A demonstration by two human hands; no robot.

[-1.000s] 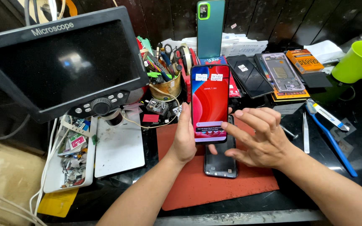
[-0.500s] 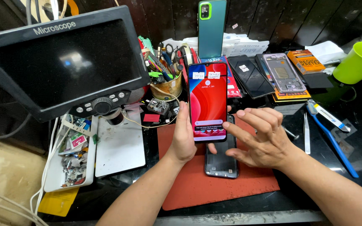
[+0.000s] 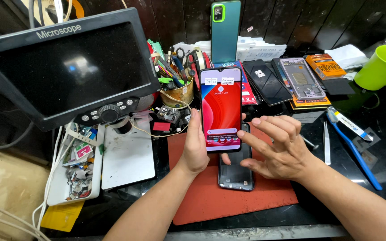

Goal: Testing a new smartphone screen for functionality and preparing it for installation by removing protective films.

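- My left hand [image 3: 196, 149] grips a lit red-screened smartphone [image 3: 221, 109] upright above the rust-red rubber mat [image 3: 273, 194] at the table's front edge.
- My right hand [image 3: 282, 147] hovers beside it, fingers spread, empty.
- A dark phone [image 3: 236, 172] lies flat on the mat beneath.

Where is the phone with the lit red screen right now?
The lit red phone is mid-frame in the head view, held upright in the left hand above the red mat. A dark phone lies just beneath, and the right hand hovers beside it.
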